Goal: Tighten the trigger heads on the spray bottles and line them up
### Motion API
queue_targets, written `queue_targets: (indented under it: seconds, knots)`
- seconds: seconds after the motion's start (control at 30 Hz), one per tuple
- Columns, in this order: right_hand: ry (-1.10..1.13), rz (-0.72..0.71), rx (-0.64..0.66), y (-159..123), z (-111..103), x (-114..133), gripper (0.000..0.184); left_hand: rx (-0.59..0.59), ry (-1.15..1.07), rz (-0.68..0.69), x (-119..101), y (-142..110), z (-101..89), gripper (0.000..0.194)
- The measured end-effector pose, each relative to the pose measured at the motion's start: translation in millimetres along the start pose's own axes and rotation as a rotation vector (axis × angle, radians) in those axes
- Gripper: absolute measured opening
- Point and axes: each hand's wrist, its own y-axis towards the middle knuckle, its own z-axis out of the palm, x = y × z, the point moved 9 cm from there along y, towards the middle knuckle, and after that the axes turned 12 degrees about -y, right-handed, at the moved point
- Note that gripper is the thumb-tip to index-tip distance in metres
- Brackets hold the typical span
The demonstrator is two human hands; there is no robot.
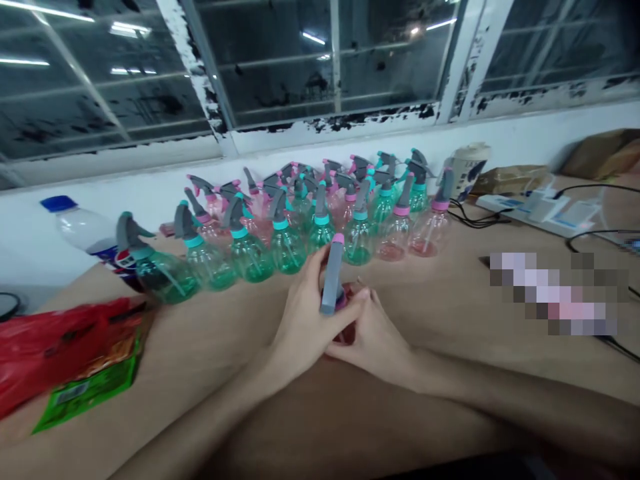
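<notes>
My left hand (305, 320) is wrapped round a small pink spray bottle whose grey trigger head (332, 277) with a pink tip sticks up above my fingers. My right hand (373, 333) is closed against the lower part of the same bottle (346, 300), mostly hiding its body. Both hands meet in the middle of the wooden table (450, 313). Just beyond them stand rows of several finished spray bottles, green ones (250, 257) with teal collars and pink ones (397, 233) with pink collars.
A water bottle with a blue cap (83, 230) lies at the far left. A red bag (55, 347) and a green packet (90, 387) lie at the left edge. A paper cup (467, 170), a power strip (540, 210) and black cables (590, 237) are at the right.
</notes>
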Motion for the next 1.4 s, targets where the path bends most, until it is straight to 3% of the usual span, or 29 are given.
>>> queue_targets:
  seconds: [0.2,0.33,0.43,0.5,0.6,0.7,0.97,1.27,1.4]
  knots:
    - [0.090,-0.057,-0.071,5.8,20.1,18.3,0.081,-0.065,-0.165,-0.073,21.8,3.3,-17.5,0.032]
    - [0.167,-0.169,0.062,8.8,28.7,17.8,0.090,-0.071,-0.125,-0.058,27.4,2.9,-29.8,0.027]
    - [0.170,-0.259,0.192,8.5,31.1,3.6,0.083,-0.055,-0.114,-0.056,28.6,1.5,-36.5,0.028]
    - [0.110,-0.242,0.239,9.3,32.5,-18.2,0.068,-0.032,-0.111,-0.064,30.1,1.1,-37.4,0.029]
    - [-0.005,-0.203,0.249,10.9,36.5,-51.4,0.046,-0.001,-0.075,-0.051,30.4,2.6,-34.6,0.032]
    - [-0.105,-0.206,0.244,10.7,44.2,-69.5,0.043,-0.001,-0.056,-0.033,30.4,6.9,-30.5,0.035]
    - [-0.193,-0.269,0.203,9.0,47.3,-66.5,0.044,0.032,-0.078,-0.038,29.4,18.7,-19.2,0.030]
    - [-0.203,-0.269,0.201,7.6,47.6,-68.1,0.041,0.043,-0.004,-0.012,18.8,17.9,-21.6,0.011]
    - [-0.216,-0.274,0.211,7.2,47.7,-67.2,0.042,0.030,0.060,-0.051,25.5,15.3,-24.7,0.011]
